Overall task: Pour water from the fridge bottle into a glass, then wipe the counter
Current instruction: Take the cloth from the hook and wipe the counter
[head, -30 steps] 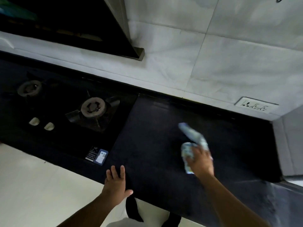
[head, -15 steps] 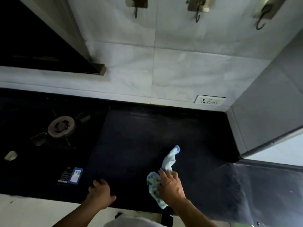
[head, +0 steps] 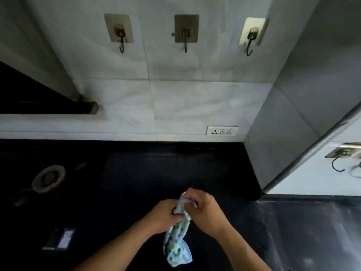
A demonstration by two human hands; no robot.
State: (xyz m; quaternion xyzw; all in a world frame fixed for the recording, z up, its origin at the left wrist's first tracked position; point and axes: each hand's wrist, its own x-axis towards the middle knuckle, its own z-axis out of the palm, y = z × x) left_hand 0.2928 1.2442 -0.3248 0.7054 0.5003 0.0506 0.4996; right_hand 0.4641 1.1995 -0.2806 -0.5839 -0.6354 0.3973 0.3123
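Observation:
A pale blue cloth [head: 176,245] with coloured dots hangs lifted above the black counter [head: 156,173]. My left hand [head: 162,216] and my right hand [head: 203,210] both grip its upper end, close together, and the rest of the cloth dangles below them towards me. No bottle or glass is in view.
A gas burner [head: 47,178] sits on the hob at the left, with a sticker label [head: 59,239] near its front edge. Three wall hooks [head: 185,34] hang on the tiled wall above, and a socket [head: 221,131] is low on it. A grey side wall [head: 293,114] bounds the counter at the right.
The cloth has come up off the counter. My left hand has left the counter edge and joined my right hand on the cloth. The view has tilted up and to the right.

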